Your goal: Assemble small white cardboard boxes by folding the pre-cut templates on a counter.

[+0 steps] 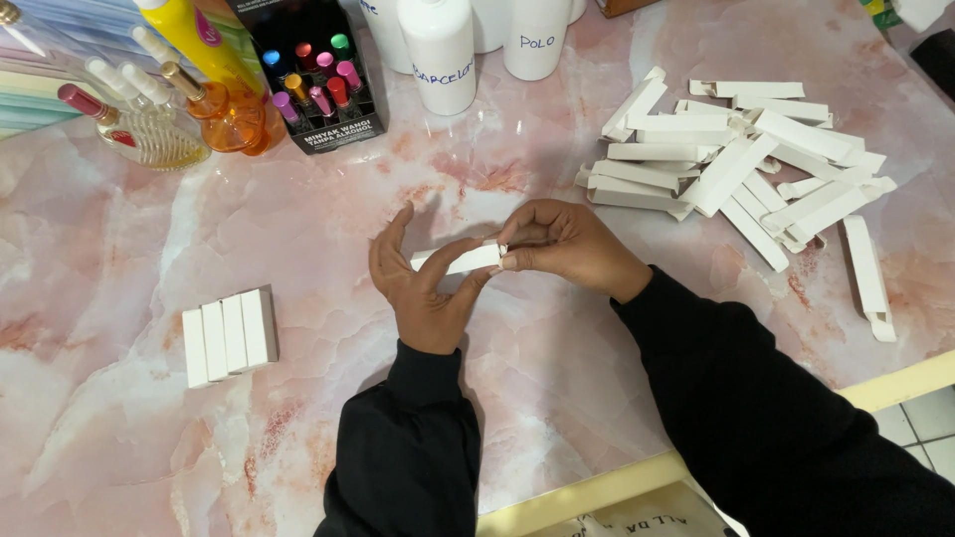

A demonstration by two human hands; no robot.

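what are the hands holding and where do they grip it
A small white carton, held by both: the left hand grips its left end and middle, the right hand pinches its right end.

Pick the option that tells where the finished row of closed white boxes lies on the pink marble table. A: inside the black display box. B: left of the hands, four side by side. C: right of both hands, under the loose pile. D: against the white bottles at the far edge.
B: the four closed boxes lie side by side left of the left hand, apart from the loose pile.
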